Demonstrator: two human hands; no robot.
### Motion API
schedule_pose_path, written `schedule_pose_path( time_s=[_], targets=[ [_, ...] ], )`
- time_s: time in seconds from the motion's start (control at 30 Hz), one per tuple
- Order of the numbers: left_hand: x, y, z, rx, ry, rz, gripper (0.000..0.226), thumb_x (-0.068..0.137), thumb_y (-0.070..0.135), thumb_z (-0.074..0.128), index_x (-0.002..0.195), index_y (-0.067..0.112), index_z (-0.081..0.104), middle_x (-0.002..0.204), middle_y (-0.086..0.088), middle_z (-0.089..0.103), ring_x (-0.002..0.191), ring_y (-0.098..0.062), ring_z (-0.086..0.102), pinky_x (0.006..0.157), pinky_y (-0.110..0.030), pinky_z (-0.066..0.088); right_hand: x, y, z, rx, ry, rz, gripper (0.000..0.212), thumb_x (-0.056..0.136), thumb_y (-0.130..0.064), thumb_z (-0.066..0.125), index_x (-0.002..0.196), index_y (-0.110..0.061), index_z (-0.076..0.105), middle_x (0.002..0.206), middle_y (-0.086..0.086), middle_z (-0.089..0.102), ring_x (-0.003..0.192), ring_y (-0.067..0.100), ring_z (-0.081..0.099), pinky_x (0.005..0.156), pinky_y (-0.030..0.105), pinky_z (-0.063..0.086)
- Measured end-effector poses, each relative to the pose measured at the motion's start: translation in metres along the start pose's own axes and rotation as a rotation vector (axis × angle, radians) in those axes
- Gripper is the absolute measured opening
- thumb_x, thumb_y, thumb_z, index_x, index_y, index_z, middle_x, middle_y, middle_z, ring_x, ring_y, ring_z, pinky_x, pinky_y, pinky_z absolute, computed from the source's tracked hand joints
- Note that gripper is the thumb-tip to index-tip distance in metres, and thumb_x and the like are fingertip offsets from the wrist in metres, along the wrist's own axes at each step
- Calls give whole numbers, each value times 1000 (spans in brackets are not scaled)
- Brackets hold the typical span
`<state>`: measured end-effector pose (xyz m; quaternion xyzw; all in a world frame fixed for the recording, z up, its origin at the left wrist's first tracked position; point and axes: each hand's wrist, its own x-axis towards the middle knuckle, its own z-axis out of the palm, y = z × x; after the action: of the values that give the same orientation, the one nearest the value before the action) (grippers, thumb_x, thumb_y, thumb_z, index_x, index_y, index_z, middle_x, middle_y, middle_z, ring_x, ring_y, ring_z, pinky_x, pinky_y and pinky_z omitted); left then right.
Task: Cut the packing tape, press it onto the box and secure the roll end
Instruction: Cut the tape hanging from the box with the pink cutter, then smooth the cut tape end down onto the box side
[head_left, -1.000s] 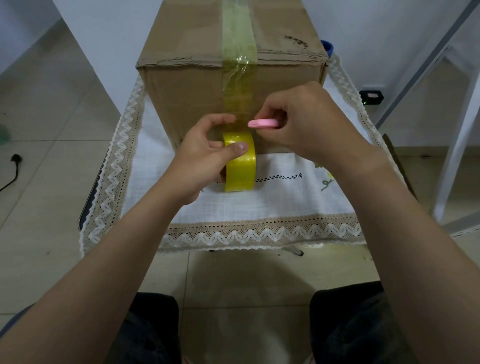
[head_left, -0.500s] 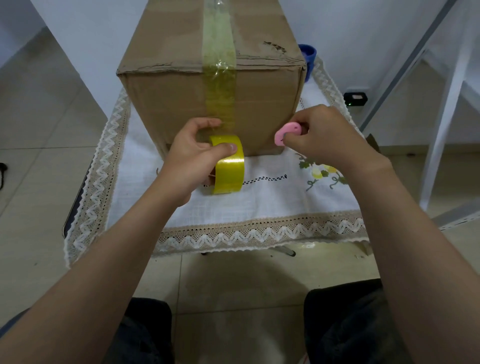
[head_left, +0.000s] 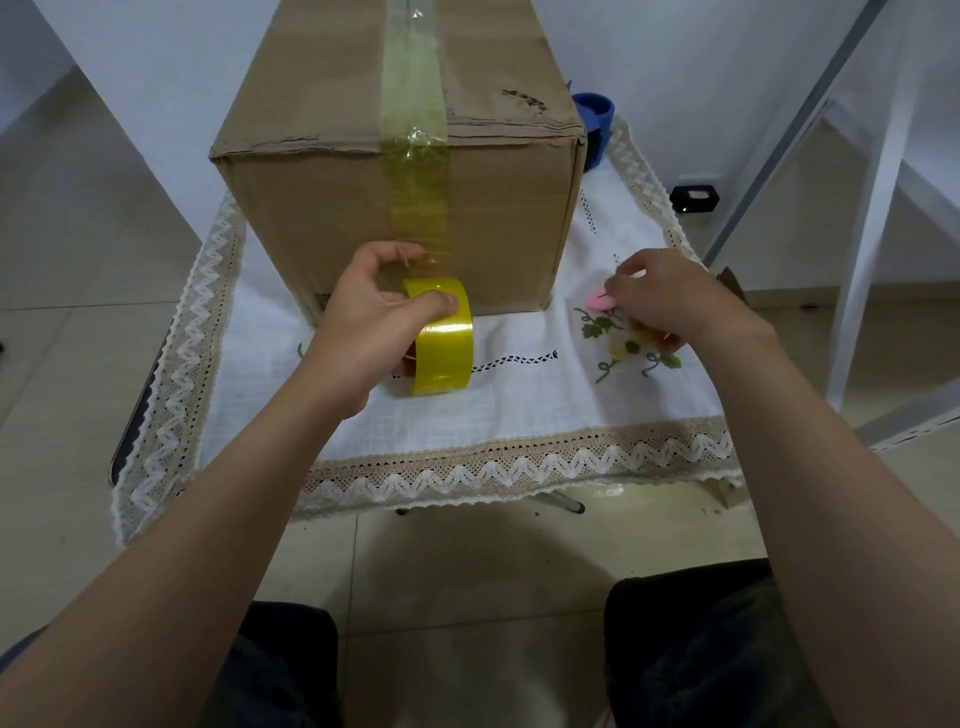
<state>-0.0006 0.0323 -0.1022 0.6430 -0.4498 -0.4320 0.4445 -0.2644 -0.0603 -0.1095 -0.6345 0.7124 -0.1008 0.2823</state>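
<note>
A brown cardboard box (head_left: 322, 208) stands on the cloth-covered table (head_left: 519, 405). A yellowish tape strip (head_left: 415, 156) runs over its top and down its front face. My left hand (head_left: 363, 317) grips the yellow tape roll (head_left: 441, 343) just below the strip, thumb on the roll's top, fingers at the strip's lower end against the box. My right hand (head_left: 670, 301) is low over the cloth, right of the box, holding a small pink cutter (head_left: 597, 299) in its fingertips. Whether the strip still joins the roll is hidden by my fingers.
A blue cup (head_left: 595, 117) stands behind the box's right corner. The cloth has a lace border (head_left: 467, 473) and embroidered flowers (head_left: 623, 348) under my right hand. White frame legs (head_left: 872, 208) rise at the right; a small black device (head_left: 693, 200) lies on the floor there.
My right hand has carried the pink cutter from the tape at the box's front rightwards and down to the cloth. My left hand has kept its hold on the roll.
</note>
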Motion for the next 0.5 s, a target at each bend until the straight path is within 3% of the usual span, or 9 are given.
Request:
schedule_pose_path(
  time_s=[0.1,0.13,0.2,0.27,0.3,0.37,0.5],
  targets=[
    [-1,-2,-1,-3,-11,13,40,87,21,78,110,43,55,106,-24,77,98,-42,75,75,-62,61,-8,-5,-3,-112,113,-7,52,98,-51,56,133,-14,49,114,11,63,97,32,64,82,45,58],
    [-1,-2,-2,-3,-13,18,40,86,22,79,110,44,55,108,-27,75,99,-44,74,76,-65,60,-12,-10,-3,-109,145,-40,49,99,-50,57,129,-12,51,110,10,64,96,31,64,78,42,56],
    [-3,-2,-2,-1,-16,30,40,84,24,79,109,45,55,109,-32,72,100,-47,73,76,-68,59,-21,-25,0,-15,138,-147,42,101,-47,58,113,-7,65,88,6,67,75,22,64,63,34,50],
    [-3,-3,-2,2,-22,33,42,85,23,80,112,43,55,103,-30,74,94,-43,75,73,-62,62,-33,-44,6,159,-20,-227,44,101,-49,59,94,-9,76,68,3,59,50,15,55,49,28,44],
    [-3,-4,-2,4,-24,36,43,87,21,80,115,41,55,94,-25,75,86,-35,76,69,-52,64,-41,-53,9,252,-133,-247,45,100,-52,59,89,-12,78,66,2,59,48,15,53,46,27,43],
    [-3,-5,-3,12,-23,53,45,88,20,79,121,37,54,79,-10,70,71,-18,71,58,-37,60,-53,-68,17,344,-308,-290,49,98,-58,58,87,-16,80,72,3,66,54,17,58,47,26,44],
    [-7,-7,-7,-3,-46,61,46,88,20,78,124,36,54,70,-1,70,63,-11,68,58,-35,57,-62,-84,36,415,-373,-360,45,95,-54,67,90,-11,80,77,1,73,61,17,62,47,27,45]
  ],
)
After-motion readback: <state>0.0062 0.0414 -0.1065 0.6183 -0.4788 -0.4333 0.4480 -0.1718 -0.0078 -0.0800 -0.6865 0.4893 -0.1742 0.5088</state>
